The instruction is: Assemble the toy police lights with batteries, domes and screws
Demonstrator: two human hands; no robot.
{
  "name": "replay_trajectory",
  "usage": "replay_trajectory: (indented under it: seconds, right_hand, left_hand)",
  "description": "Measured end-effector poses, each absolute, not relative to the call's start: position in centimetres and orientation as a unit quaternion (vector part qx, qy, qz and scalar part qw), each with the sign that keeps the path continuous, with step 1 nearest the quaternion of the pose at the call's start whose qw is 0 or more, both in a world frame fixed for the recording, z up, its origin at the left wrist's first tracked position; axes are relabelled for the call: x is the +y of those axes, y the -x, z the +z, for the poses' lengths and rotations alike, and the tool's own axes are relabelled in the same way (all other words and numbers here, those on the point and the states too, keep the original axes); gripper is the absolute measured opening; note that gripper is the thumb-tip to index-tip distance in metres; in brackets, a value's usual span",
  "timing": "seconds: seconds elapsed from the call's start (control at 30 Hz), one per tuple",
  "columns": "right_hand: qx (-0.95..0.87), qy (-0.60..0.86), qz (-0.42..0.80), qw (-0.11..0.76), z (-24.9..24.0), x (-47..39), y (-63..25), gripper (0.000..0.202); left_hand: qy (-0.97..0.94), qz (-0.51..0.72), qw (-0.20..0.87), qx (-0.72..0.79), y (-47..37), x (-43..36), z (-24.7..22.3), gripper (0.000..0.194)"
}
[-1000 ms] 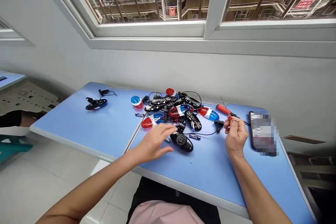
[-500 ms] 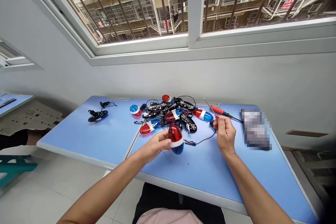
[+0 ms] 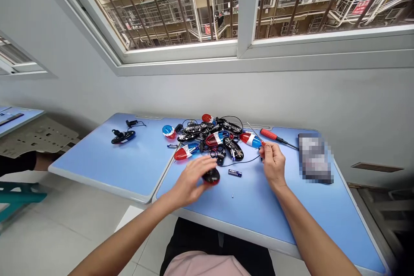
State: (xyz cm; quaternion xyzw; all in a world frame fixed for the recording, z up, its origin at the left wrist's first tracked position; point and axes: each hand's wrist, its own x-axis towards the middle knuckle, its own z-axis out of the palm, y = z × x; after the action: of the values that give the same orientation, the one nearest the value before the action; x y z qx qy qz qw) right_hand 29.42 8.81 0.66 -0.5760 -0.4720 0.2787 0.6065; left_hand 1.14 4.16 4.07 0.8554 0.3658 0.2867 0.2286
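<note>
My left hand (image 3: 194,179) is closed on a red and blue siren light (image 3: 211,176), its black underside turned toward me. Between the fingers of my right hand (image 3: 273,164) is a slim screwdriver (image 3: 255,133), its metal shaft pointing up and left. A black cable (image 3: 244,163) runs from the pile to my right hand, where its end is partly hidden. Between my hands, a battery (image 3: 234,173) lies on the table, and a small screw (image 3: 232,195) is nearer the front edge.
At the back lies a pile of black light bases (image 3: 233,149) with cables, among red and blue lenses (image 3: 186,152). Behind my right hand is a red-handled screwdriver (image 3: 273,136), beside a blurred dark packet (image 3: 315,159). Another black base (image 3: 123,136) rests on the left table (image 3: 129,172).
My left hand has turned the siren light over, from its coloured side to its black side, and shifted slightly left. My right hand still holds the screwdriver, almost unmoved.
</note>
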Motion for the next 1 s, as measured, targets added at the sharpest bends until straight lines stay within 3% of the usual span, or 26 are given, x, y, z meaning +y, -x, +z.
replay_trajectory:
  seconds: [0.13,0.23,0.3,0.43,0.5,0.57,0.7,1.0]
  right_hand:
    - [-0.476,0.577,0.282,0.601,0.5,8.9,-29.4,0.042]
    - [-0.477,0.583,0.275,0.598,0.4,9.1,-29.5,0.043]
    - [-0.476,0.594,0.267,0.591,0.3,9.3,-29.6,0.044]
    - [-0.478,0.61,0.253,0.579,0.0,9.6,-29.9,0.049]
    - [-0.479,0.613,0.247,0.578,-0.2,9.8,-30.1,0.05]
    - [-0.471,0.617,0.244,0.582,-0.4,9.8,-30.3,0.049]
    - [-0.451,0.629,0.242,0.585,-0.6,9.9,-30.3,0.047]
    - [-0.462,0.672,0.224,0.533,-1.9,10.6,-30.7,0.042]
  left_hand:
    - [-0.923,0.209,-0.043,0.321,-2.8,2.5,2.1,0.042]
    - [-0.909,0.189,-0.118,0.353,-4.5,2.4,0.9,0.035]
    - [-0.904,0.168,-0.114,0.376,-5.4,2.6,0.6,0.04]
    - [-0.91,0.15,-0.072,0.379,-6.2,2.3,0.6,0.075]
    - [-0.911,0.164,-0.057,0.373,-6.0,2.0,0.7,0.078]
    - [-0.907,0.199,-0.046,0.369,-5.0,2.0,1.1,0.068]
    - [-0.862,0.295,-0.04,0.411,-1.2,3.6,2.3,0.031]
    - [-0.827,0.293,-0.026,0.479,4.0,4.9,2.5,0.018]
